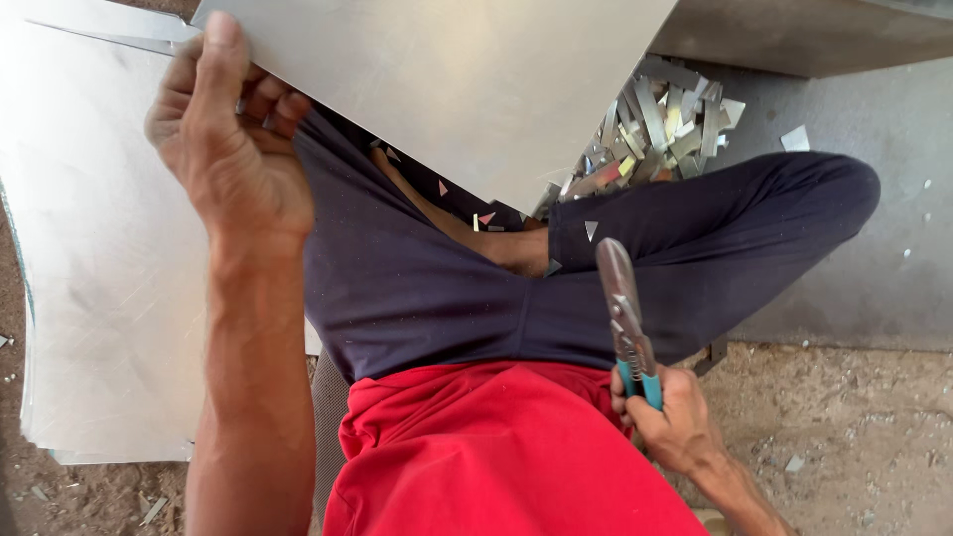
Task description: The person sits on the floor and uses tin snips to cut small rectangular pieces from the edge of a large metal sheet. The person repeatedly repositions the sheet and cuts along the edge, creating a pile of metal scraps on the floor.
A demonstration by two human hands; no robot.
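Head view: left hand (226,149) grips the near-left edge of a metal sheet (467,79) resting over the lap. Right hand (670,417) is closed around the blue handles of tin snips (623,313), blades shut, beside scrap offcuts (655,124).

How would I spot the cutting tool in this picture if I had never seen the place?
Start at the person's crossed legs in dark trousers. Just below the right knee, the right hand grips a pair of tin snips. It points upward, with dull grey blades and teal handles, the only coloured tool among bare metal sheets and the heap of shiny offcuts.
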